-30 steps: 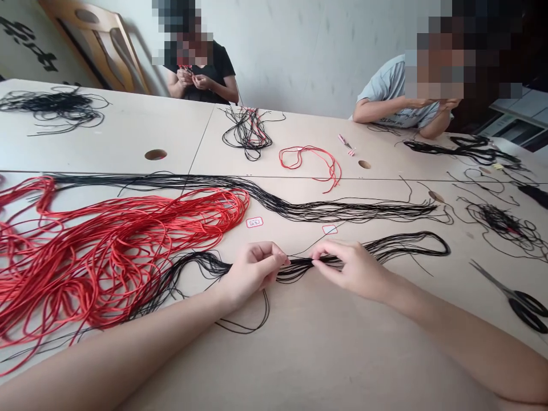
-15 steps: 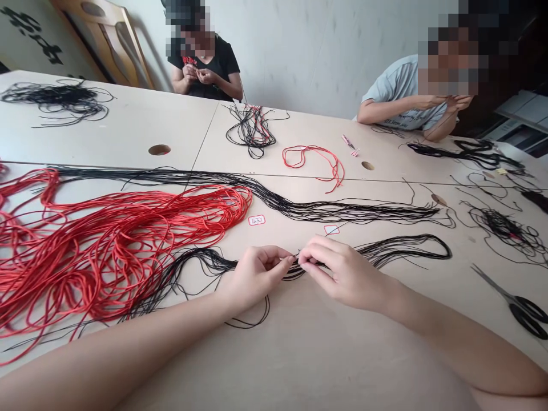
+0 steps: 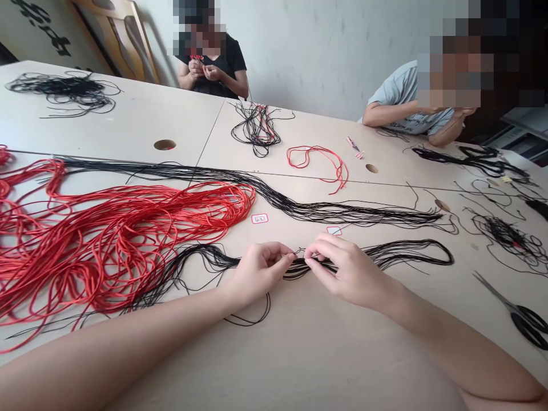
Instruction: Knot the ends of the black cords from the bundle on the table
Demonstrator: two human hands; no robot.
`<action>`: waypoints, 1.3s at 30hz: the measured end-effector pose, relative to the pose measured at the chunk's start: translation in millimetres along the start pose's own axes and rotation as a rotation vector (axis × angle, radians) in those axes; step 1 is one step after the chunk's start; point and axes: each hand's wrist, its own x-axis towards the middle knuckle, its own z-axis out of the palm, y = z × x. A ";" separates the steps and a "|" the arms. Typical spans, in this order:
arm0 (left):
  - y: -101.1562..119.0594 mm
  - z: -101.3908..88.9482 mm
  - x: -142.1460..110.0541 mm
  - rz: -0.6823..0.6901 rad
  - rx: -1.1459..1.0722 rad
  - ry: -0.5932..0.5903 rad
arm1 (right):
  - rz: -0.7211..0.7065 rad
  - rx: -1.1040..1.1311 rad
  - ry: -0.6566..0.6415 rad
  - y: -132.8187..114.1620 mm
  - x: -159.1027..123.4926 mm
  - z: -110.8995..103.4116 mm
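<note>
My left hand (image 3: 264, 268) pinches a thin black cord (image 3: 299, 250) between thumb and forefinger. Just to its right, my right hand (image 3: 342, 261) is closed in a pinch on the same cord, and a small loop of it shows between the fingertips. Beneath both hands runs a bundle of black cords (image 3: 409, 249), which bends back on itself at the right. A large heap of red cord (image 3: 141, 228) spreads to the left of my left hand. Beyond my hands lies a longer bundle of black cords (image 3: 325, 212).
Black-handled scissors (image 3: 516, 311) lie at the right. Two small labels, one with writing (image 3: 259, 218), one partly covered by cord (image 3: 334, 230), rest ahead. Farther off are a red cord loop (image 3: 319, 149) and a tangled black cord pile (image 3: 509, 234). Two people sit across the table.
My fingertips came together over the cord, then parted slightly, leaving a small cord loop showing between them. The whole view has shifted a little.
</note>
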 end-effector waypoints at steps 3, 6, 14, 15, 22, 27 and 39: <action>0.2 0.0 -0.2 -0.004 -0.018 0.016 | 0.026 -0.047 -0.009 -0.5 -3.9 -6.7; 0.0 0.1 -0.2 -0.011 -0.015 0.037 | 0.031 -0.110 -0.054 0.4 -6.4 -12.5; -0.8 0.9 -0.1 -0.003 0.001 0.061 | -0.043 -0.184 -0.126 3.7 -4.4 -7.5; -1.3 1.0 0.0 0.007 0.009 0.061 | -0.065 -0.178 -0.120 3.5 -3.3 -5.1; -6.4 2.1 0.4 0.084 0.053 0.027 | -0.186 -0.221 0.059 3.0 2.0 5.5; -11.5 2.7 0.9 0.095 0.060 0.005 | -0.246 -0.280 0.155 6.4 1.9 7.5; -9.6 1.7 -1.0 0.143 0.110 -0.063 | -0.139 -0.109 0.145 11.7 1.8 12.9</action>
